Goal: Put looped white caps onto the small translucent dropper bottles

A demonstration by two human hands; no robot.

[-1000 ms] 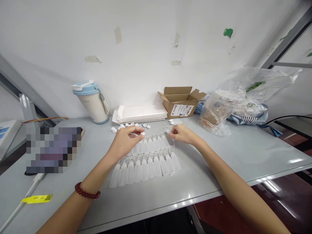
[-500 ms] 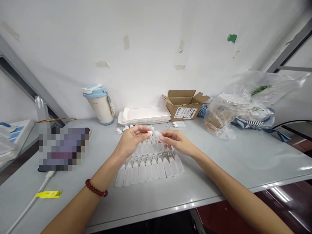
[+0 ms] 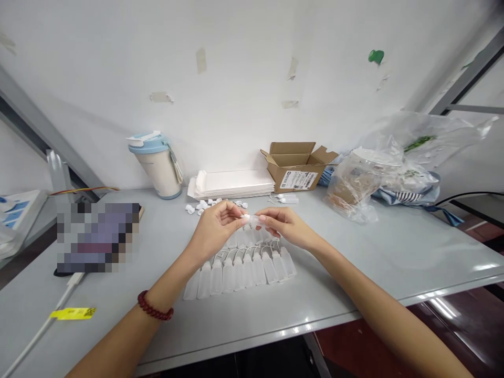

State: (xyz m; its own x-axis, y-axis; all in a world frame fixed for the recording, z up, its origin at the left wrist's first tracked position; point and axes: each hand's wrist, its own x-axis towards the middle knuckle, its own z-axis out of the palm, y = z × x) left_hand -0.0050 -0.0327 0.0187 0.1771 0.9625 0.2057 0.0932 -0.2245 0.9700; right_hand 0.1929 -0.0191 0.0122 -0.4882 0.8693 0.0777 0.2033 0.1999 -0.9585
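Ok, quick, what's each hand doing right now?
Left hand: closed, pinching a translucent plastic bottle.
Right hand: closed, holding the same bottle.

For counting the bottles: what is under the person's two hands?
A row of small translucent plastic bottles lies under the left hand and right hand; part is covered, so its bottle count cannot be seen.
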